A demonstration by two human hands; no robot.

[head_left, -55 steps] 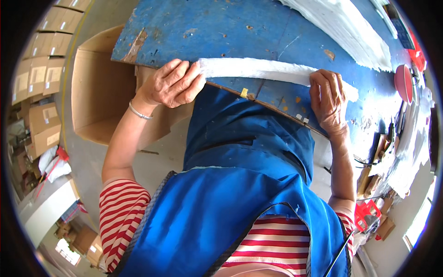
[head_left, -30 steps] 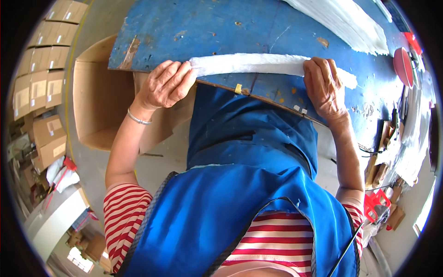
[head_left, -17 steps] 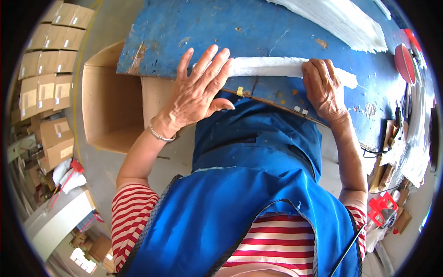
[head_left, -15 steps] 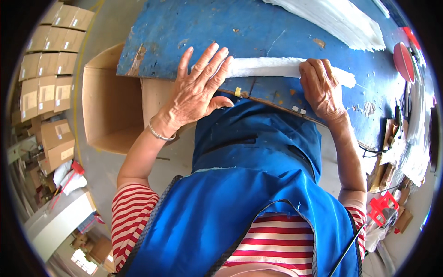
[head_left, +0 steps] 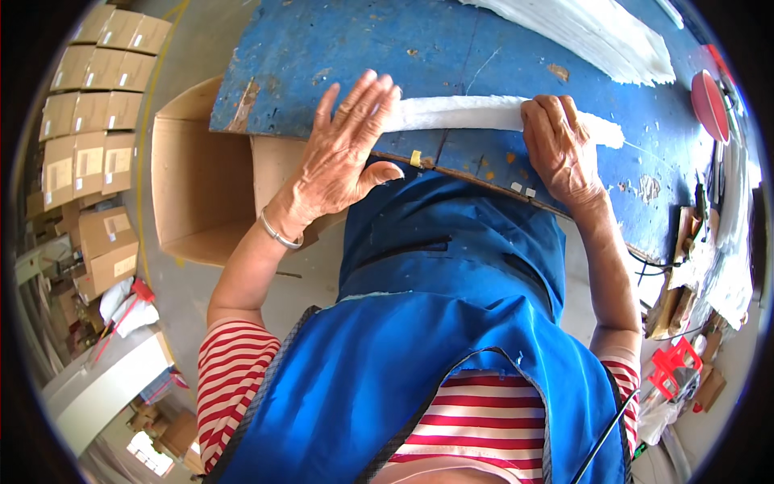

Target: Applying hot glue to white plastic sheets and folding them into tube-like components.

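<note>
A long white fabric strip (head_left: 459, 113) lies along the near edge of the worn blue table (head_left: 484, 48). My left hand (head_left: 343, 153) is spread flat with fingers apart over the strip's left end, holding nothing. My right hand (head_left: 560, 149) rests palm down on the strip's right part, fingers curled onto it and pressing it to the table. A short tail of the strip sticks out to the right of that hand. I wear a blue apron over a red and white striped shirt.
An open cardboard box (head_left: 201, 185) stands on the floor left of the table. Stacked cartons (head_left: 97, 81) line the far left. A pile of white material (head_left: 588, 32) lies at the table's far side, a red round object (head_left: 709, 105) at its right end.
My left hand has let go of the strip's left end, opened its fingers and now lies flat over it. The right hand has stayed on the strip.
</note>
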